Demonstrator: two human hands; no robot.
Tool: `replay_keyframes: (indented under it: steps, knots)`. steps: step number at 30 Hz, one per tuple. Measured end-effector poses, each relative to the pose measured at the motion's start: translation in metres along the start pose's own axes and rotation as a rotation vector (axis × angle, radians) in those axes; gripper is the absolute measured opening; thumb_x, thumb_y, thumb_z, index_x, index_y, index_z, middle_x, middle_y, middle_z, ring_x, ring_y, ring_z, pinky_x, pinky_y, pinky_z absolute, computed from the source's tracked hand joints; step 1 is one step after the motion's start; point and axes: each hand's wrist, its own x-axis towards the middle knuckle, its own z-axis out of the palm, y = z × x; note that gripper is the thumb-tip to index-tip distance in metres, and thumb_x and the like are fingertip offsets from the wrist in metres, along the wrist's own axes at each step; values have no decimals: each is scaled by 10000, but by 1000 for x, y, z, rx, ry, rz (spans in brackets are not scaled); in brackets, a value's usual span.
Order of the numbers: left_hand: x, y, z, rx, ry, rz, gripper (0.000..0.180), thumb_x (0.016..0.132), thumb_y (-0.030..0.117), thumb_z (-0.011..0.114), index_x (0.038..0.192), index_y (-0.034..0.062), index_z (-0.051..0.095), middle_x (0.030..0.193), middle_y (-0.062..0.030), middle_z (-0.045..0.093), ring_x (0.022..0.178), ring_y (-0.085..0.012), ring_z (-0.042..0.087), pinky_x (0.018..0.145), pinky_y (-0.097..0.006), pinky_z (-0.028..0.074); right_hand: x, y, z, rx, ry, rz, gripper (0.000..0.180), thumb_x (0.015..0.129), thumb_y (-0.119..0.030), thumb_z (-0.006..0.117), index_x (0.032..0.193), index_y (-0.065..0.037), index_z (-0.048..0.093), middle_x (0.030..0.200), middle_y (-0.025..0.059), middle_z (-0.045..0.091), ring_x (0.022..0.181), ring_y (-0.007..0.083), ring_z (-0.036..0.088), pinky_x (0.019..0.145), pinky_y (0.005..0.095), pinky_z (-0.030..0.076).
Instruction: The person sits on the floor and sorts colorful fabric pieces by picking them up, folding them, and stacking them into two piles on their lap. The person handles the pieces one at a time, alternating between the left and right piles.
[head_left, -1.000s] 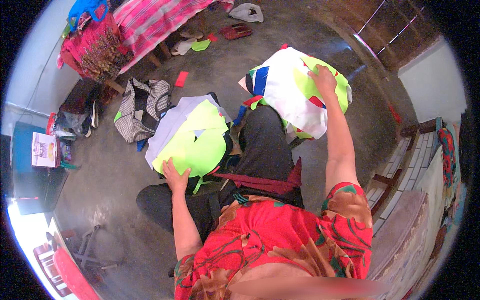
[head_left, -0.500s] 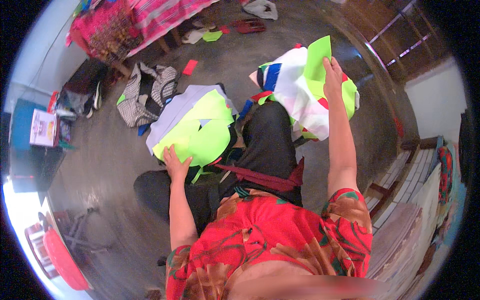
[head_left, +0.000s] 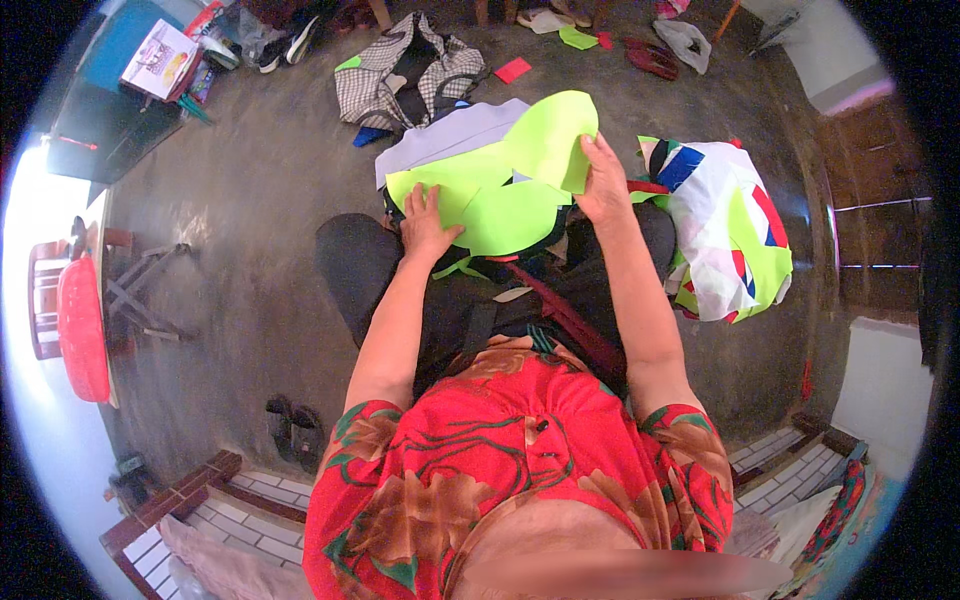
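Neon-green fabric pieces (head_left: 510, 218) lie in front of my crossed legs, over a grey fabric piece (head_left: 455, 135) on a low heap. My left hand (head_left: 428, 225) rests on the near left part of the green pieces, its fingers spread. Pinched in my right hand (head_left: 604, 185) is another neon-green fabric piece (head_left: 556, 130), raised and curving over the right side of the layers. To the right stands a bulging pile of white, green, red and blue fabric pieces (head_left: 710, 215), apart from both hands.
A checked cloth (head_left: 375, 85) lies beyond the heap, with a red scrap (head_left: 513, 70) beside it. Farther off are a white plastic bag (head_left: 685, 45) and a dark red item (head_left: 650, 58). At left stand a red chair (head_left: 82, 330) and a folding stand (head_left: 145, 290).
My right hand has carried the green piece from the right-hand pile to the layers in front of me. My left hand stays on the green layers. The view has turned.
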Motion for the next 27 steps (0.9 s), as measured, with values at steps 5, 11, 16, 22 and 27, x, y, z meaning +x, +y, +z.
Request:
replay_keyframes:
  steps: [5,11,16,22,27]
  knots:
    - [4,8,-4,-65,-30,-10,906,633,334,811,1374,89,351,1465,-170,245,1333,-385,264,1014,-483,373,28,43,-37,-111,-35,79,350,935,-132,512,1264,-23,466,1103,71,608,985,205,607,853,357,502]
    - [4,1,2,-15,-53,-18,918,643,378,807,1363,43,346,1466,-187,222,1339,-388,249,1018,-477,369,19,67,-61,-659,269,175,406,898,-94,532,1290,-40,443,1261,131,519,1053,231,569,829,348,488]
    - [4,-5,5,28,-46,-25,905,657,395,796,1358,37,349,1467,-181,225,1339,-387,250,1017,-478,371,8,67,-50,-1682,119,-813,455,808,-80,622,1244,-85,495,1314,185,460,1189,331,463,975,426,386]
    - [9,2,8,10,-18,28,832,667,363,800,1319,39,398,1466,-171,244,1354,-347,243,1024,-454,363,-9,91,-44,-2182,-300,-233,567,847,-287,591,1360,-132,404,1459,145,298,1363,303,275,1068,524,276]
    - [9,-23,17,-46,97,30,980,628,280,836,1388,-7,288,1460,-214,269,1348,-369,264,1098,-426,280,-4,111,-55,-2134,-346,-273,616,847,-329,588,1393,-157,362,1494,124,259,1374,292,267,1076,543,252]
